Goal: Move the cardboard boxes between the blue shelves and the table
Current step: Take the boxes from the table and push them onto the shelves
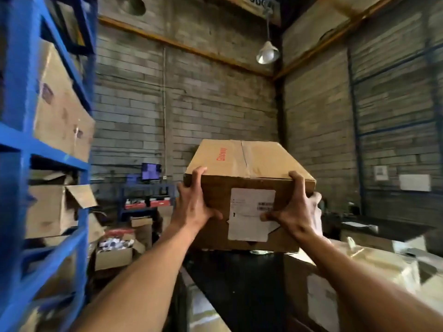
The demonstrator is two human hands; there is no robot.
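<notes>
**Both hands on the taped carton, held up in front of me**

I hold a brown rectangular cardboard box [249, 185] with tape along its top seam and red lettering on one flap. It is raised in front of me, above a dark table surface [239, 283], and I cannot tell whether its underside touches anything. My left hand [195, 204] clasps the near left corner, fingers curled over the top edge and thumb pressed on the front face. My right hand [293, 212] grips the near right corner, fingers hooked over the top and thumb on the white shipping label [251, 214] stuck to the front. The tall blue metal shelving [21, 144] stands on my left, well apart from the box, with worn cardboard cartons [62, 116] on its levels. A grey brick wall [191, 97] lies behind.
</notes>
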